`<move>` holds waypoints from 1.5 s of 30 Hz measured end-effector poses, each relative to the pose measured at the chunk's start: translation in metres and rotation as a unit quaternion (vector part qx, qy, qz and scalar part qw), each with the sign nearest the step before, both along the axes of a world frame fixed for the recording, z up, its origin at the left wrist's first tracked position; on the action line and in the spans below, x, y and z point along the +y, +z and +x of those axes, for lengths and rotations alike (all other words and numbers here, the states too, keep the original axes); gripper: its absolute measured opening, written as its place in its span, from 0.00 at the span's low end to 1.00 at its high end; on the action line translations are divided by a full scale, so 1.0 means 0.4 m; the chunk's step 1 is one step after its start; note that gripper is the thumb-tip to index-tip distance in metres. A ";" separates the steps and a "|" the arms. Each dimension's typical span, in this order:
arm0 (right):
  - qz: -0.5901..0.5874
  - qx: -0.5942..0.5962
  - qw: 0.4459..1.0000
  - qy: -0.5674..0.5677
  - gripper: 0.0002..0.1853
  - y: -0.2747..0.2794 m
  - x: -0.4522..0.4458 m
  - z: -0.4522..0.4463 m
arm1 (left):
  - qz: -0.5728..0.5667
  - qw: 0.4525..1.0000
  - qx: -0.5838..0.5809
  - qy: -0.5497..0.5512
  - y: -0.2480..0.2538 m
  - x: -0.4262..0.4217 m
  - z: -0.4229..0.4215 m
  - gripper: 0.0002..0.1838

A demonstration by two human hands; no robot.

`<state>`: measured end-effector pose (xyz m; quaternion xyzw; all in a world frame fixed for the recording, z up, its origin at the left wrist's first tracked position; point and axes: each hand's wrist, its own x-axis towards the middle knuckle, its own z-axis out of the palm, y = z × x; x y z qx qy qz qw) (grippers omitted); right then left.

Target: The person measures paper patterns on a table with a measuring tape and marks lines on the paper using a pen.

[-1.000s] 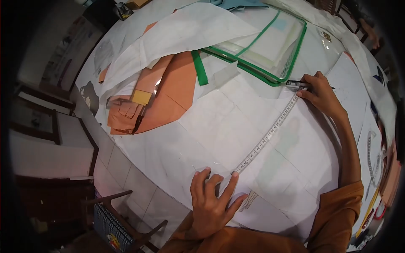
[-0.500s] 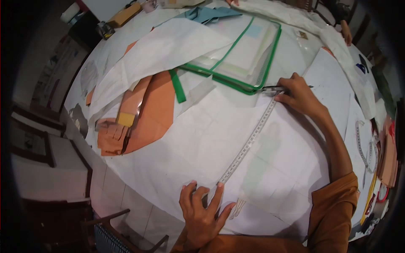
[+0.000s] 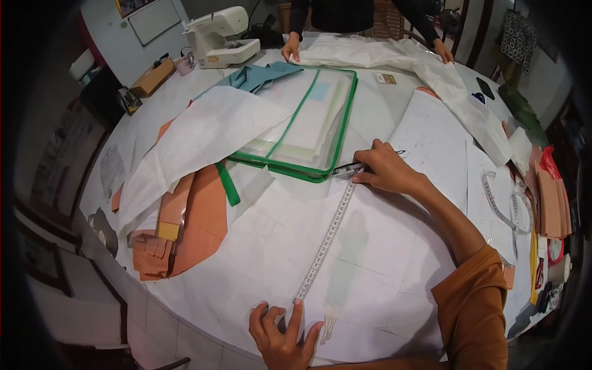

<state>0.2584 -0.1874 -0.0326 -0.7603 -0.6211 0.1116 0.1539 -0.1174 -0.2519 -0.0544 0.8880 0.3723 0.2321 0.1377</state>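
Clock: centred on the tape's middle, 12 at the top of view
Tape: white flexible tape measure with black markings (image 3: 327, 243), slanting from 7 to 1 over broad white paper (image 3: 274, 250); numerals too small to read
Left hand (image 3: 283, 339): at 7, fingers spread, gripping nothing, index fingertip at the tape's lower end; wrist cut off
Right hand (image 3: 385, 168): at 1, closed around a slim black-and-silver pen-like tool (image 3: 348, 168), thumb at the tape's upper end; palm hidden
Crowding: green-trimmed clear plastic case (image 3: 354, 114), 12, corner just beside the tool
Open room: bare paper towards 9, up to flat orange pieces (image 3: 200, 234)
Rim: white table (image 3: 185, 319) curves away at 8
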 end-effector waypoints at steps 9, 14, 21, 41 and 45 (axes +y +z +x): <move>0.018 -0.004 1.000 0.019 0.16 -0.029 0.006 0.018 | 0.017 1.000 0.001 -0.006 0.002 0.001 -0.001 0.28; 0.021 -0.007 1.000 0.014 0.17 -0.021 0.001 0.012 | -0.002 1.000 -0.006 0.005 -0.003 -0.006 0.000 0.27; 0.025 -0.008 0.999 0.024 0.18 -0.031 0.003 0.020 | 0.018 1.000 0.004 0.001 0.006 -0.009 0.001 0.26; 0.010 -0.014 0.999 0.027 0.19 -0.038 0.008 0.022 | -0.004 0.999 -0.036 0.022 -0.023 -0.013 -0.006 0.24; 0.012 -0.022 0.999 0.025 0.19 -0.040 0.008 0.023 | 0.016 1.000 -0.016 0.010 -0.007 -0.009 -0.003 0.24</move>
